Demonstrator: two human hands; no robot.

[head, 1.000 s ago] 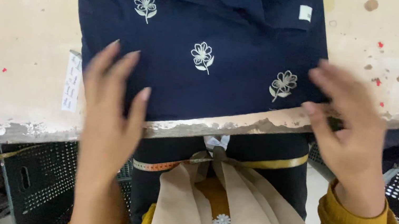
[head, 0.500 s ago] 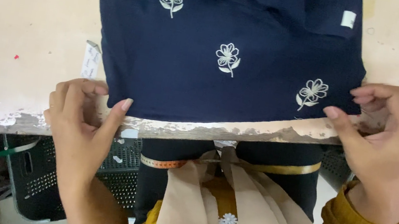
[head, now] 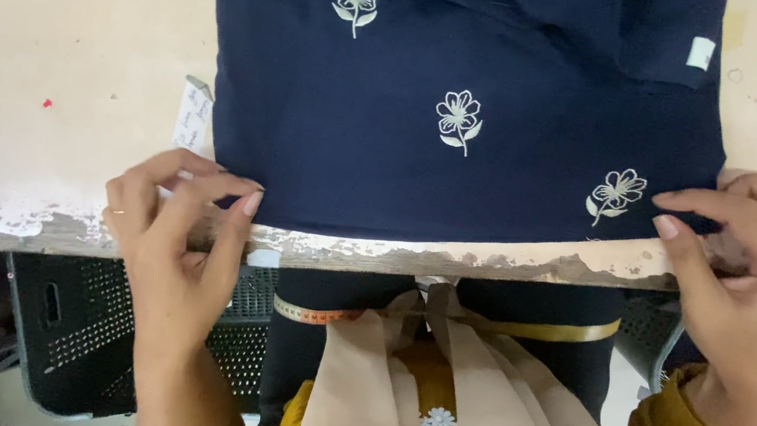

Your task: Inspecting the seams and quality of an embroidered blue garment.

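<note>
A folded navy blue cloth (head: 461, 74) with small white embroidered flowers lies flat on a worn cream table (head: 51, 40), its near edge close to the table's front edge. My left hand (head: 180, 222) pinches the cloth's near left corner between thumb and fingers. My right hand (head: 746, 256) pinches the near right corner by the flower there. A small white tag (head: 700, 53) sits on the cloth's upper right.
A white paper slip (head: 195, 113) pokes out from under the cloth's left side. Black perforated crates (head: 77, 327) stand under the table. A yellow measuring tape (head: 442, 323) hangs below the table edge, above my beige scarf (head: 477, 421).
My left hand slid off the top of the cloth down to its near left corner and closed on it. My right hand closed on the near right corner. The view shifted.
</note>
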